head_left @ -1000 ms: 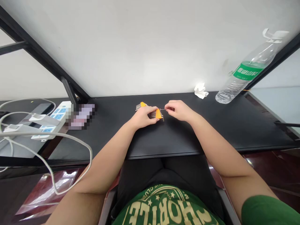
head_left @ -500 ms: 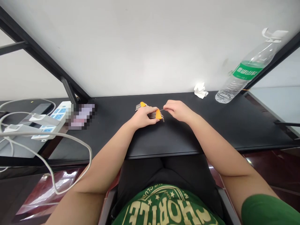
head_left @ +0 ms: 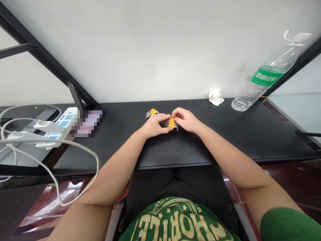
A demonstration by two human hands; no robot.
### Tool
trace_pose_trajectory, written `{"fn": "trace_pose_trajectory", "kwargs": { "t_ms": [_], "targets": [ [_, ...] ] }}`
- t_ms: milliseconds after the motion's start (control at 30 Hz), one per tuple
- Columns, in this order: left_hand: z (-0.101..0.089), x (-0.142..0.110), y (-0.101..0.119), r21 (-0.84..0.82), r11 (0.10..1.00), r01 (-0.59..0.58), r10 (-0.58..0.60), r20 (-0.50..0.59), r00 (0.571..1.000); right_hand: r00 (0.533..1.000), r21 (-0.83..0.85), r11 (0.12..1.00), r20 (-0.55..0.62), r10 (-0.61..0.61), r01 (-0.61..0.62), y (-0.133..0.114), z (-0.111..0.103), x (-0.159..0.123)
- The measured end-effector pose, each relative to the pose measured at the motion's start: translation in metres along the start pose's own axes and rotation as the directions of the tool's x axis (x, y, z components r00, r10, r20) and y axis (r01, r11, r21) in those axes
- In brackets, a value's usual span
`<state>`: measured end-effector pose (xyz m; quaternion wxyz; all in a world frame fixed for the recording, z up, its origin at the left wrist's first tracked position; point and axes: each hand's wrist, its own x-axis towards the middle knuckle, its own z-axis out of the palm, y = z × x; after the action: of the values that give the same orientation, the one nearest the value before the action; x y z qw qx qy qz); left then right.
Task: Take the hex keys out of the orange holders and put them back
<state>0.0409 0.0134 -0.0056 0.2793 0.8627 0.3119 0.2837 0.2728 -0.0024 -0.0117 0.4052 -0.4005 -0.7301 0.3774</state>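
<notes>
Head view, and I'm looking over too: left hand (head_left: 154, 126) grips an orange rack of metal keys (head_left: 172, 123) mid-worktop (head_left: 175, 150), right hand (head_left: 186, 119) fingers bunched at its edge, can't tell if they're pinching one. Upside-down "CLUB" and "HORTLE" on the green shirt (head_left: 175, 219); bottle label's (head_left: 267, 76) too blurry.

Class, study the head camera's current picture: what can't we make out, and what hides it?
All in the head view:
- Middle of the nearer orange holder: covered by the left hand.
- Whether the right hand pinches a metal key: its own fingers hide this.
- Details of the flat item at left: blurred by pixel blocks.
- Fine print on the bottle's green label: too small.
- Far end of the front white cable: cut off by the left edge.
</notes>
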Motion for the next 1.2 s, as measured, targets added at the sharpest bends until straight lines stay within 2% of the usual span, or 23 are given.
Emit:
{"fn": "trace_pose_trajectory", "kwargs": {
  "t_ms": [67, 167, 267, 333, 367, 433, 533, 600, 700, 800, 867, 967, 1033, 1133, 1200],
  "targets": [
    [-0.001, 0.000, 0.002, 0.001, 1.000, 0.005, -0.005, -0.004, 1.000, 0.996, 0.190, 0.978, 0.021, 0.083, -0.085, 0.004, 0.001, 0.002],
    [-0.003, 0.000, 0.007, -0.016, 1.000, 0.004, -0.004, -0.015, 1.000, 0.984, 0.403, 0.897, 0.074, 0.165, -0.181, 0.006, 0.001, 0.003],
    [-0.003, 0.001, 0.010, -0.072, 0.997, -0.022, 0.022, -0.011, 1.000, 0.950, 0.553, 0.773, 0.192, 0.244, -0.310, 0.008, -0.001, 0.002],
    [-0.002, 0.001, 0.009, -0.102, 0.994, -0.032, 0.032, -0.006, 0.999, 0.925, 0.587, 0.717, 0.268, 0.268, -0.377, 0.010, -0.002, 0.002],
    [-0.001, 0.001, 0.008, -0.099, 0.995, -0.030, 0.030, -0.001, 1.000, 0.919, 0.568, 0.724, 0.281, 0.278, -0.392, 0.012, -0.003, 0.002],
    [0.000, 0.001, 0.005, -0.046, 0.999, -0.017, 0.018, 0.015, 1.000, 0.922, 0.441, 0.811, 0.235, 0.309, -0.384, 0.015, -0.005, 0.003],
    [0.002, 0.002, -0.001, 0.106, 0.994, 0.005, -0.007, 0.026, 1.000, 0.959, 0.050, 0.958, 0.037, 0.279, -0.281, 0.016, -0.007, 0.005],
    [0.003, 0.002, -0.006, 0.189, 0.982, 0.002, -0.011, 0.042, 0.999, 0.985, -0.187, 0.967, -0.008, 0.172, -0.171, 0.014, -0.009, 0.004],
    [0.004, 0.004, -0.012, 0.242, 0.970, -0.023, 0.001, 0.093, 0.996, 0.993, -0.312, 0.949, 0.092, 0.068, -0.036, 0.009, -0.010, 0.000],
    [0.004, 0.004, -0.016, 0.259, 0.966, -0.016, -0.009, 0.092, 0.996, 0.976, -0.348, 0.937, 0.208, 0.057, 0.019, 0.006, -0.009, -0.002],
    [0.004, 0.003, -0.018, 0.265, 0.964, 0.016, -0.036, 0.073, 0.997, 0.968, -0.383, 0.923, 0.242, 0.063, 0.035, 0.007, -0.008, -0.002],
    [0.000, 0.003, -0.023, 0.210, 0.971, 0.116, -0.115, -0.014, 0.993, 0.972, -0.431, 0.901, 0.224, 0.063, 0.041, 0.011, -0.003, -0.001],
    [-0.005, 0.004, -0.028, 0.192, 0.957, 0.219, -0.193, -0.147, 0.970, 0.977, -0.453, 0.890, 0.209, 0.044, 0.056, 0.014, 0.000, 0.000],
    [-0.016, 0.007, -0.040, 0.293, 0.865, 0.408, -0.296, -0.359, 0.885, 0.983, -0.477, 0.876, 0.181, 0.016, 0.074, 0.018, 0.005, 0.002],
    [-0.022, 0.010, -0.048, 0.347, 0.762, 0.547, -0.402, -0.409, 0.819, 0.990, -0.500, 0.865, 0.139, 0.023, 0.050, 0.020, 0.005, 0.004]
  ]
}}
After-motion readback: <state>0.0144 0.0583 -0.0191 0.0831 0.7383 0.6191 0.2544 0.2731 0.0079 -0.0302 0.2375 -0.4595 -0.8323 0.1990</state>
